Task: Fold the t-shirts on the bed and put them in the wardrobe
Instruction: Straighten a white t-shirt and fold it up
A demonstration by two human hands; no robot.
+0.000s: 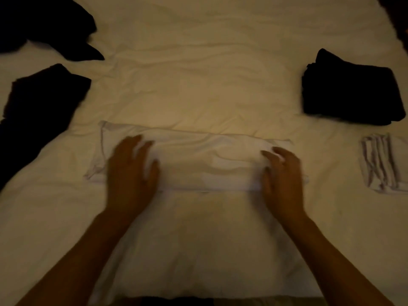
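Observation:
A white t-shirt [198,160] lies across the middle of the bed as a long narrow band. My left hand [132,171] rests flat on its left part, fingers spread. My right hand [283,175] lies flat on its right end, fingers apart. Neither hand grips the cloth. Both hands are motion-blurred. A folded stack of dark t-shirts [351,91] sits at the right. Below it lies a stack of folded white t-shirts [384,164]. Unfolded dark t-shirts lie at the left [42,102] and in the top left corner [46,25].
The cream bed sheet [198,74] is wrinkled and stretches bare beyond the white t-shirt. The bed's near edge [176,302] runs along the bottom of the view. A dark shape shows at the top right corner [397,16]. No wardrobe is in view.

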